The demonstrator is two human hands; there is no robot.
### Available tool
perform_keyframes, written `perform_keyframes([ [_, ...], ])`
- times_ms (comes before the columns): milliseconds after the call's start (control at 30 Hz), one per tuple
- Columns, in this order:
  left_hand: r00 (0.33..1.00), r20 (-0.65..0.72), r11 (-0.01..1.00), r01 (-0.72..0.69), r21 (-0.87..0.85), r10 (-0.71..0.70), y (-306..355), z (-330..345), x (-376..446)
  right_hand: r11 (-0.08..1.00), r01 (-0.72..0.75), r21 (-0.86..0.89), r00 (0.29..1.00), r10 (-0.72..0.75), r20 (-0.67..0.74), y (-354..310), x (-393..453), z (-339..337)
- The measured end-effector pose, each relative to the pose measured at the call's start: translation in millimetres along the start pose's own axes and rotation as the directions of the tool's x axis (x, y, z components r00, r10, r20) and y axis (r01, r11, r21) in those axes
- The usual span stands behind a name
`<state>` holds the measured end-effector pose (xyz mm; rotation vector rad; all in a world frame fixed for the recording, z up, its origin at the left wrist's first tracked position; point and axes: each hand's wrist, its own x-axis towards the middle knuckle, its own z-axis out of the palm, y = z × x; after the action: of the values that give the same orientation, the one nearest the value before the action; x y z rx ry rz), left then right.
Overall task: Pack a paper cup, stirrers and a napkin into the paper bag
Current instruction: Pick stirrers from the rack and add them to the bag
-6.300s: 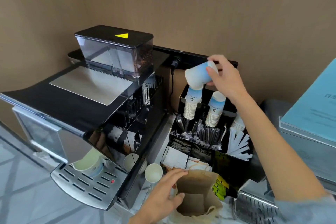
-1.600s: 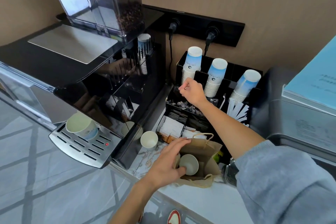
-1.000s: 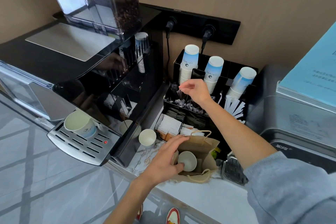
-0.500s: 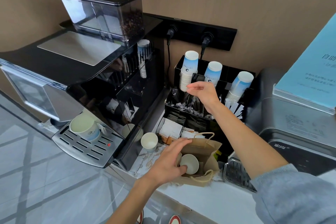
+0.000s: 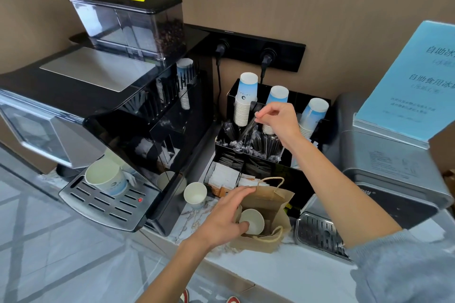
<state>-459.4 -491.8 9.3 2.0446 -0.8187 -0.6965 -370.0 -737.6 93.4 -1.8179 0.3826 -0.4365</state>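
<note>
The right hand (image 5: 278, 122) pinches a wrapped stirrer (image 5: 248, 128) above the black organizer (image 5: 285, 170), fingers narrowed around its top. The left hand (image 5: 225, 219) grips the near edge of the paper bag (image 5: 273, 204) on the surface (image 5: 283, 268); a paper cup (image 5: 253, 220) lies inside it.

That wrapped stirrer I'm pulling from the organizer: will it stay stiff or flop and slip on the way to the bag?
The stirrer, pinched at its top by the right hand, looks thin and very light. It hangs straight, so it is probably fairly stiff. Its glossy wrapper may be slippery. The left hand holds the paper bag open, which should help.
</note>
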Motion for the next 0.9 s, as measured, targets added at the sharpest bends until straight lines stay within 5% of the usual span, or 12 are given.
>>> perform_keyframes([
  [133,1.000,0.013,1.000,-0.005,-0.004,0.005,-2,0,0,0.999,-0.033,0.039,0.999,0.034,-0.015,2,-3,3],
  [533,0.999,0.031,1.000,-0.023,0.008,0.023,-3,-2,-1,0.987,0.161,-0.024,0.981,-0.163,-0.107,-60,-28,-14],
  [733,0.999,0.037,1.000,-0.025,0.006,0.024,-4,-3,-1,0.927,0.366,-0.083,0.927,-0.356,0.115,-125,-92,-54],
  [900,0.999,0.029,1.000,-0.029,-0.009,0.030,-4,-2,-2,0.901,0.407,-0.152,0.902,-0.370,0.221,-147,-127,-90],
])
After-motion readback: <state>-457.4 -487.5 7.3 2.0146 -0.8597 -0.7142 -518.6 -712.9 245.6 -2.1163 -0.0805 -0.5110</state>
